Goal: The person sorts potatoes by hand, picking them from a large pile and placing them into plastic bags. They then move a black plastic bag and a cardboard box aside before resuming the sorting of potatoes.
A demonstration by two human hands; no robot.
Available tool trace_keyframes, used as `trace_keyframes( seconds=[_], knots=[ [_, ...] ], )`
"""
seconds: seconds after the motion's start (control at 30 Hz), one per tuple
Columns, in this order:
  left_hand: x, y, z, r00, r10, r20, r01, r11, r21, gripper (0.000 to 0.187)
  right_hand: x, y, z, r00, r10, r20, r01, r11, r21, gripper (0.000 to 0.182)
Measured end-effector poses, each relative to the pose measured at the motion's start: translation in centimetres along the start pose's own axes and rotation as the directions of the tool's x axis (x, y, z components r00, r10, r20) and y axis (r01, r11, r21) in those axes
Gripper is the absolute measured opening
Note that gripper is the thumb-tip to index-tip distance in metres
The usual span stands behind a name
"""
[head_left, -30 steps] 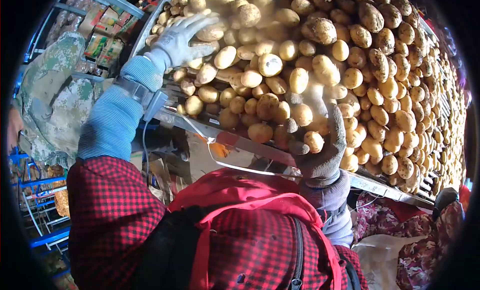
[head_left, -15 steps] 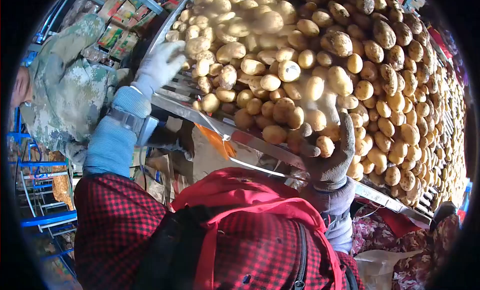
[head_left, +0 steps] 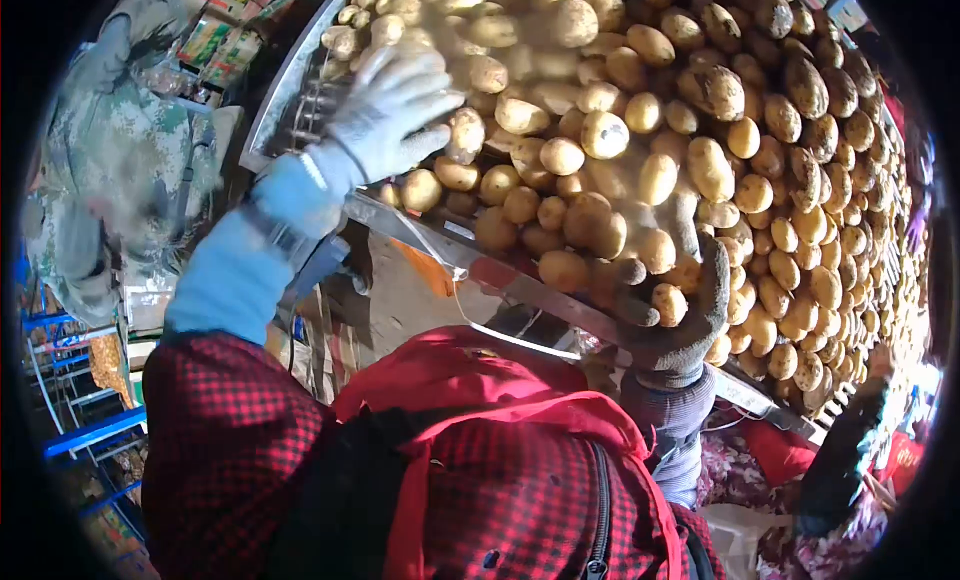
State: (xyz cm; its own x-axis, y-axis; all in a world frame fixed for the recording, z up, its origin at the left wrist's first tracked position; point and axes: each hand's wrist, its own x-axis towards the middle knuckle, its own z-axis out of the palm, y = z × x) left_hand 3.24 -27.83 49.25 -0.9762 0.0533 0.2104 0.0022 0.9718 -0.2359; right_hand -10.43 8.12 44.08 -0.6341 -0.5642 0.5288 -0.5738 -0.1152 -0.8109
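Potatoes [head_left: 712, 170] cover a slatted metal table [head_left: 560, 305] in a thick heap. My left hand [head_left: 395, 115], in a white glove, lies over the heap's left end with its fingers stretched and apart. Its thumb is beside a mottled potato [head_left: 466, 135] and appears to touch it. At the near rim, my right hand [head_left: 680, 345] wears a dark grey, dirty glove. Its fingers and thumb curl round a small potato [head_left: 668, 305], with other potatoes pressed close about them. Part of the right hand's fingers is hidden among the potatoes.
A person in a camouflage jacket [head_left: 130, 180] is at the left, near stacked cartons [head_left: 225, 45]. Blue metal frames [head_left: 95, 435] stand at lower left. A dark sleeve [head_left: 845, 460] of another person reaches in at lower right, beside patterned reddish cloth [head_left: 730, 470].
My left hand has moved right and inward from the table's left edge over the potatoes. My right hand stays round its potato. The camouflage-jacketed person has shifted, and a dark sleeve has appeared at lower right.
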Motion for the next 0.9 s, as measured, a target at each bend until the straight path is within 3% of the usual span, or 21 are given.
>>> trace_keyframes(
  seconds=[0.2,0.3,0.4,0.47,0.5,0.53,0.57,0.6,0.67,0.73,0.77,0.8,0.83,0.87,0.9],
  knots=[
    [-4.0,-2.6,0.5,0.998,0.0,-0.058,0.002,0.999,0.04,0.029,0.7,-0.4,-0.1,0.998,-0.05,-0.024,0.049,0.998,-0.027,0.074],
    [-7.6,-4.2,0.3,0.973,-0.223,0.05,0.216,0.968,0.124,0.029,0.8,-0.5,-0.4,0.999,-0.035,-0.023,0.037,0.998,0.048,0.074],
    [-8.4,-4.5,-0.4,0.942,-0.335,-0.024,0.335,0.938,0.082,0.036,0.7,-1.0,-0.7,0.999,-0.03,-0.013,0.03,0.999,-0.016,0.075],
    [-4.8,-1.6,-1.6,0.972,-0.195,-0.133,0.19,0.981,-0.049,0.041,0.6,-0.5,-0.5,0.999,-0.048,-0.01,0.045,0.983,-0.177,0.076],
    [-2.6,0.5,-2.1,0.98,-0.173,-0.098,0.147,0.963,-0.225,0.046,0.3,-0.1,-0.8,0.986,0.166,0.036,-0.165,0.986,-0.029,0.08],
    [-0.5,2.7,-2.5,0.989,-0.132,-0.065,0.108,0.953,-0.283,0.048,-1.6,2.0,-0.2,0.979,0.199,-0.037,-0.195,0.976,0.092,0.083],
    [0.4,4.4,-1.1,0.993,-0.11,-0.043,0.088,0.929,-0.36,0.047,-0.8,1.8,-0.1,0.995,0.093,-0.031,-0.092,0.995,0.028,0.084],
    [1.0,5.7,0.6,0.978,-0.206,0.035,0.207,0.934,-0.29,0.042,-0.2,1.5,-0.1,1.0,-0.012,-0.019,0.011,0.999,-0.039,0.084],
    [1.2,4.6,1.8,0.979,-0.183,0.085,0.202,0.92,-0.337,0.038,-0.1,1.1,-0.3,1.0,0.002,-0.007,-0.002,1.0,0.004,0.084],
    [0.0,2.7,1.7,0.989,-0.146,-0.025,0.136,0.963,-0.234,0.037,-0.5,0.7,-0.4,0.999,0.032,-0.003,-0.032,0.998,0.045,0.085],
    [-1.0,1.6,1.0,0.976,-0.215,-0.023,0.202,0.944,-0.262,0.035,-0.6,0.7,-0.6,0.999,0.053,0.012,-0.054,0.998,0.02,0.085],
    [-2.5,-0.4,1.0,0.976,-0.197,-0.097,0.179,0.97,-0.167,0.032,-0.6,0.7,-0.6,0.997,0.074,0.024,-0.074,0.997,-0.004,0.085],
    [-3.2,-1.3,-0.1,0.961,-0.274,-0.046,0.271,0.96,-0.073,0.03,-0.5,0.4,-0.8,0.992,0.118,0.039,-0.118,0.993,-0.001,0.085],
    [-4.9,-2.9,0.0,0.957,-0.286,-0.054,0.291,0.947,0.135,0.03,-0.6,0.5,-0.7,0.992,0.12,0.035,-0.12,0.993,0.002,0.085],
    [-5.4,-3.2,-0.7,0.951,-0.309,-0.031,0.31,0.939,0.152,0.033,-0.5,0.4,-0.6,0.989,0.147,0.036,-0.148,0.988,0.048,0.084]
  ],
)
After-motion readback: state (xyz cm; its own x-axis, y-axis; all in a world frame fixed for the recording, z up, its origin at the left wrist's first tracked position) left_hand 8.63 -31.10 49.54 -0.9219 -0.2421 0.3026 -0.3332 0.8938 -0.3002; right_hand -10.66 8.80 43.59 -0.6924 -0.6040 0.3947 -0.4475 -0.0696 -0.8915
